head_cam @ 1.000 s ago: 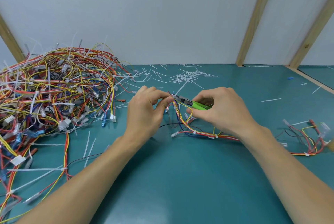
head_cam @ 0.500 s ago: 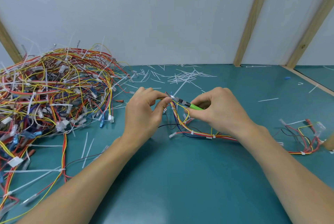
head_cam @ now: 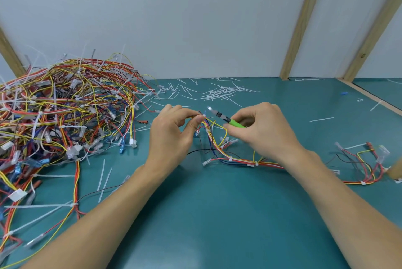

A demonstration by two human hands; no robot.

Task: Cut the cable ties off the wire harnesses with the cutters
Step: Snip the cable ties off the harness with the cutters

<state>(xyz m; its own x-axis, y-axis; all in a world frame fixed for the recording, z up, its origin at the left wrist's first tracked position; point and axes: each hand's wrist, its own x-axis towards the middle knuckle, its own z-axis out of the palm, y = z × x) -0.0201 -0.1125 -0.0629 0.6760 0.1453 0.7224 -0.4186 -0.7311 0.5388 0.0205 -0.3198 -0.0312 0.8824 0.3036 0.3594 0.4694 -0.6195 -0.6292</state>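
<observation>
While the left hand (head_cam: 174, 131) pinches thin wires (head_cam: 214, 138), the right hand (head_cam: 264, 129) grips green-handled cutters (head_cam: 226, 119).

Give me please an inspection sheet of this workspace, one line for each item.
Surface: teal table, flat.
Job's things: green-handled cutters in the right hand, tip near the wire harness pinched by the left hand.
Clutter: cut cable ties scattered at the back; loose ties at left.
Grips: both hands closed, left on harness, right on cutters.
Cables: large harness pile at left; the held harness runs on to the right edge.
Surroundings: white wall, wooden posts.
</observation>
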